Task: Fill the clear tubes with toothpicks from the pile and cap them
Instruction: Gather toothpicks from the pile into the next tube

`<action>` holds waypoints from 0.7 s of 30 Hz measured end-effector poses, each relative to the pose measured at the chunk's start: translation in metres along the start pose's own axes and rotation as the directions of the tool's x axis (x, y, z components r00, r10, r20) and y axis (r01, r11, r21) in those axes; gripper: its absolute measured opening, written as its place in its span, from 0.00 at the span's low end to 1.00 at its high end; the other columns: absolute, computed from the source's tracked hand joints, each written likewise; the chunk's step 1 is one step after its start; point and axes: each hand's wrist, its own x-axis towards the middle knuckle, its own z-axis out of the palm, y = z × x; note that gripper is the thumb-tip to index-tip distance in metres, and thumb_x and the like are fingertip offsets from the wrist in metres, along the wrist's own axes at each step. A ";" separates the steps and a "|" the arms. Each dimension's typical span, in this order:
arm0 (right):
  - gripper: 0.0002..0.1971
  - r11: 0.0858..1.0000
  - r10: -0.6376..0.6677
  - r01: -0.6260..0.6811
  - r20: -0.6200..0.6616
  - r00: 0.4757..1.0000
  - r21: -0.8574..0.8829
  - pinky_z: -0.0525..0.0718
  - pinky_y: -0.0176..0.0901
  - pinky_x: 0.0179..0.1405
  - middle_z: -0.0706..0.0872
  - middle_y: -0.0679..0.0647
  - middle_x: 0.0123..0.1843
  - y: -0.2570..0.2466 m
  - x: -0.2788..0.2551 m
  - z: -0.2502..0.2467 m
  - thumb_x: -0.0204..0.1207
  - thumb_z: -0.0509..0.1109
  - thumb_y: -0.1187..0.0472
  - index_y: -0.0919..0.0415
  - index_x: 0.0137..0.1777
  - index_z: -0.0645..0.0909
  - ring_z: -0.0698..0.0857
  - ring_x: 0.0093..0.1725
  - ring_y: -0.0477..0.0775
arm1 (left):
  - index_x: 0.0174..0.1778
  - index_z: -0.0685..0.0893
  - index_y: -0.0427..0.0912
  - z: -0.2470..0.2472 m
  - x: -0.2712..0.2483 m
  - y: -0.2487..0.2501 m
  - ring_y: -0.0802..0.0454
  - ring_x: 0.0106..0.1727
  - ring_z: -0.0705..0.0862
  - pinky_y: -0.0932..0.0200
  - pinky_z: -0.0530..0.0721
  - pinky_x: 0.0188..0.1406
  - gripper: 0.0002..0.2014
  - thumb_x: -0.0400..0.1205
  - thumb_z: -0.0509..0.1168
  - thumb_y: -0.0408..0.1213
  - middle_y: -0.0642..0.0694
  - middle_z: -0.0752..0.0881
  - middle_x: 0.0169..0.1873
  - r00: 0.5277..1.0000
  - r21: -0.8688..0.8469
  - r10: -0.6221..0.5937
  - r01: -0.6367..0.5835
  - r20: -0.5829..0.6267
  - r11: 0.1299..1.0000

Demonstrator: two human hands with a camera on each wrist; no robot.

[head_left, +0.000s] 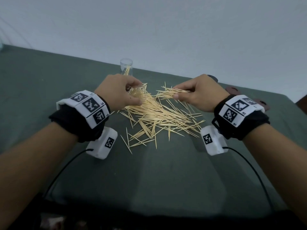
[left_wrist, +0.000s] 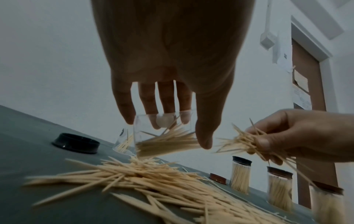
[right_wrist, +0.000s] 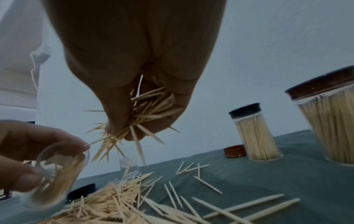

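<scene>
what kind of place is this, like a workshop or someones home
Probably a plain room indoors, set up for a hand-packing job; I can't tell whether it's a home. A table under a grey-green cloth stands against a bare pale wall, and a brown door with wall-mounted trunking shows beside it.

1. The left hand (head_left: pixel 118 92) is held above the table, back up – its fingers (left_wrist: pixel 149 104) and thumb are curled round a clear tube (left_wrist: pixel 164 136) lying tilted on its side.
2. The right hand (head_left: pixel 197 95) is held level with it, near it – a bundle of toothpicks (head_left: pixel 171 93) is pinched between thumb and fingers (right_wrist: pixel 172 121).
3. Both forearms are stretched forward, and marked bands are worn on both wrists.
</scene>
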 end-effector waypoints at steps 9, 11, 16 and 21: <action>0.08 0.999 -0.041 0.041 0.081 0.996 0.001 0.74 0.32 0.34 0.85 0.32 0.27 -0.016 -0.001 0.006 0.75 0.76 0.50 0.42 0.53 0.90 0.78 0.26 0.33 | 0.69 0.83 0.53 0.004 -0.003 0.009 0.60 0.53 0.79 0.66 0.72 0.56 0.31 0.69 0.81 0.46 0.52 0.86 0.59 1.000 0.012 0.021 -0.021 0.006 1.000; 0.08 0.998 -0.057 0.055 0.082 0.995 0.020 0.73 0.27 0.30 0.84 0.32 0.25 -0.019 -0.001 0.009 0.76 0.75 0.51 0.43 0.53 0.89 0.78 0.24 0.33 | 0.67 0.84 0.53 0.005 -0.004 0.012 0.59 0.52 0.79 0.66 0.72 0.54 0.29 0.69 0.81 0.45 0.54 0.85 0.54 0.999 0.006 0.040 -0.040 0.010 0.999; 0.08 0.999 -0.044 0.042 0.058 0.997 0.031 0.71 0.21 0.30 0.85 0.30 0.28 -0.021 -0.001 0.016 0.76 0.75 0.51 0.41 0.53 0.89 0.80 0.28 0.28 | 0.67 0.83 0.52 0.007 -0.005 0.019 0.61 0.54 0.81 0.68 0.72 0.53 0.29 0.70 0.80 0.48 0.60 0.82 0.49 0.999 -0.076 0.037 -0.034 0.028 0.996; 0.11 0.988 -0.074 0.087 0.100 0.992 -0.125 0.72 0.25 0.34 0.86 0.36 0.35 -0.025 -0.004 0.023 0.79 0.71 0.51 0.40 0.59 0.87 0.81 0.33 0.31 | 0.65 0.84 0.54 0.006 -0.006 0.018 0.62 0.54 0.83 0.72 0.74 0.51 0.28 0.68 0.81 0.49 0.63 0.84 0.49 0.998 -0.151 0.001 0.007 0.056 0.989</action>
